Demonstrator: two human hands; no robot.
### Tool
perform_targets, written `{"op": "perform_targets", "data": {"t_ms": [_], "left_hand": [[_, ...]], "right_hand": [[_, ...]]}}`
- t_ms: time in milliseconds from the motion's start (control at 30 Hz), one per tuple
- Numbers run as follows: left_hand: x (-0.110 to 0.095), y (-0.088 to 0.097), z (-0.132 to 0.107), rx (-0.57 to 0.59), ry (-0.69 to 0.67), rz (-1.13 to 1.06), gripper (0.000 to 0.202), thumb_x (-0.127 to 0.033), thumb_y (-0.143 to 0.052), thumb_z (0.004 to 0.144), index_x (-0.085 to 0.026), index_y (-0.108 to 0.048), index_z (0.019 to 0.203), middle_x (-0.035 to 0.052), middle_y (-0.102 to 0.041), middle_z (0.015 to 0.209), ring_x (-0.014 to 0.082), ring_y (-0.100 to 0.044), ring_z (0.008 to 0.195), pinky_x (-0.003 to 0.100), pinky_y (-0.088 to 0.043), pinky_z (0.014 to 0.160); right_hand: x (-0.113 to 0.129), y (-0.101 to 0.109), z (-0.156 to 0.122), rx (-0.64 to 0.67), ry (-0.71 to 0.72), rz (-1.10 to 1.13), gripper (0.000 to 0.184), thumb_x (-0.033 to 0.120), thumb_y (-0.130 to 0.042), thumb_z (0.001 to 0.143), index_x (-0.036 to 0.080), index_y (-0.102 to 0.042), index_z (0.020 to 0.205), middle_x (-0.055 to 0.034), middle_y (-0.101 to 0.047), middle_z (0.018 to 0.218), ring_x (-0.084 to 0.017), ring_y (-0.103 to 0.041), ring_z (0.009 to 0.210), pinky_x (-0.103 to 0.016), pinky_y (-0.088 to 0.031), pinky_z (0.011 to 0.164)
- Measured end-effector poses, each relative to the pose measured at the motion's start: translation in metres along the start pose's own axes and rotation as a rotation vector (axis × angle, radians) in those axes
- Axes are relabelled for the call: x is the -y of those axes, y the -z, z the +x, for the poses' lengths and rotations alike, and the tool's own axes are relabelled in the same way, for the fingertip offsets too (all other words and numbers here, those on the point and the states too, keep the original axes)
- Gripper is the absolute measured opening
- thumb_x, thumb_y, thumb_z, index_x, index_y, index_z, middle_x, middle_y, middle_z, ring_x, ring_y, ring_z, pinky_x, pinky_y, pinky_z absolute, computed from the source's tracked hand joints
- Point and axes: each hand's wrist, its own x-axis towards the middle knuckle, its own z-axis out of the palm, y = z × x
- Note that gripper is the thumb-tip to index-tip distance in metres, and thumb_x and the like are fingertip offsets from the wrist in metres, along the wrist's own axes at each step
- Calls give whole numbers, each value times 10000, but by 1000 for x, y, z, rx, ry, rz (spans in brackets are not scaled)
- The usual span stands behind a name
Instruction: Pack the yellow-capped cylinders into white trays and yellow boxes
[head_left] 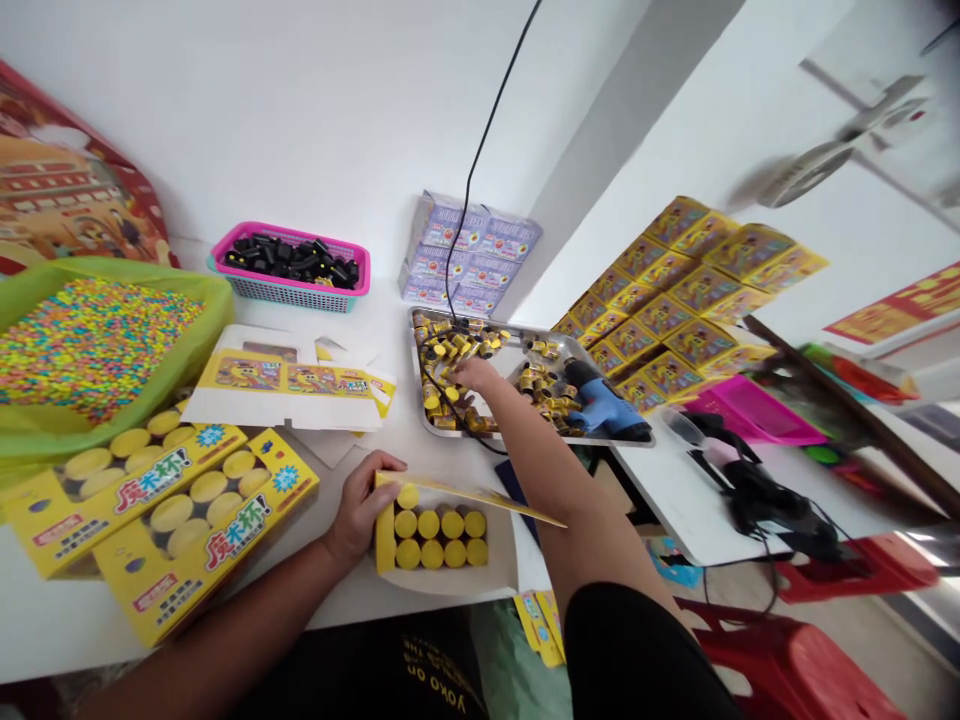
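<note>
Yellow card and yellow caps at the front of the surface (45,625), and the left hand (364,505) is right on them. What's it doing?

Fingers are together against the left end of a block of yellow-topped tubes (441,540) sitting in a white card tray (450,585), with a long yellow card strip (480,503) lying along the block's far edge. Is it a real grip? I can't tell from here.

How many tops are showing?

Nine round ones, in rows. The block's long axis runs left to right, just to the right of that left hand, and the left is clearly the nearer hand.

And the right hand (474,378)?

Further out, reaching down among small gold-and-black tubes (544,390) in a steel tray (637,441). The fingertips are hidden, so I can't call it open or closed.

Count the rest for us!

One tray with two heaps, too many tubes to count, and one blue-handled tool (604,405) beside them. Then two printed yellow boxes (206,545) on the left, and one pink-rimmed basket (289,298) of black pieces (289,262).
</note>
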Motion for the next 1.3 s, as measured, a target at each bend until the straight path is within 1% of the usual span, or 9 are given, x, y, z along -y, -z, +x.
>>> {"op": "perform_targets", "data": {"t_ms": [167,300,467,633,800,967,1033,1133,1300], "left_hand": [[-1,-1,-1,-41,63,-28,375,-542,-704,761,-185,-657,865,35,-633,825,215,-568,786,319,-430,693],[6,-1,0,-133,109,-59,353,-503,-744,738,-184,-625,830,-3,-594,742,186,-550,735,292,-432,685],[14,-3,4,-178,101,-143,351,-482,-772,734,-176,-619,814,-13,-594,718,185,-580,762,281,-455,725],[13,-5,4,-188,66,-177,334,-444,-768,724,-164,-665,875,3,-656,784,196,-617,816,285,-479,762],[12,-3,5,-180,89,-142,341,-433,-730,740,-158,-674,933,15,-678,835,182,-607,792,282,-482,741],[13,-1,7,-229,68,-79,317,-439,-709,759,-170,-669,921,-1,-664,806,164,-590,754,270,-474,727],[11,-2,6,-218,55,-102,311,-438,-708,762,-169,-662,910,-3,-657,792,160,-585,741,267,-469,714],[7,-3,5,-217,35,-94,277,-427,-691,769,-170,-646,861,-7,-636,766,153,-573,728,258,-454,691],[6,-3,8,-203,77,-55,252,-428,-657,763,-191,-609,836,3,-633,780,171,-582,746,285,-471,714]], "right_hand": [[-11,4,-17,-118,-24,75,287,349,-738,787,187,-781,1020,-81,-764,1022,-231,-698,933,-275,-520,802],[-24,13,-61,-379,65,225,355,437,-704,828,189,-738,1081,-80,-702,1156,-191,-665,986,-285,-536,866],[-38,25,-153,-860,388,755,384,547,-790,728,209,-719,896,-70,-649,1044,-203,-647,913,-317,-581,683],[-20,21,-267,-1163,617,906,263,326,-815,770,263,-728,1010,-51,-656,1070,-232,-652,1042,-402,-578,857],[19,3,-324,-914,831,607,449,149,-780,761,287,-707,1182,-96,-626,1257,-257,-655,1052,-413,-584,823],[29,-19,-325,-1110,796,217,460,225,-787,778,331,-674,1212,-98,-550,1405,-306,-622,1166,-469,-572,896],[30,-26,-321,-1099,847,186,429,244,-783,790,297,-670,1200,-127,-529,1426,-317,-611,1192,-468,-570,900],[36,-34,-305,-898,915,236,349,226,-736,830,233,-665,1172,-163,-562,1360,-287,-627,1141,-442,-574,886],[43,-47,-254,-540,787,407,263,338,-753,827,228,-718,1064,-121,-654,1193,-258,-663,1069,-428,-565,924]]}}
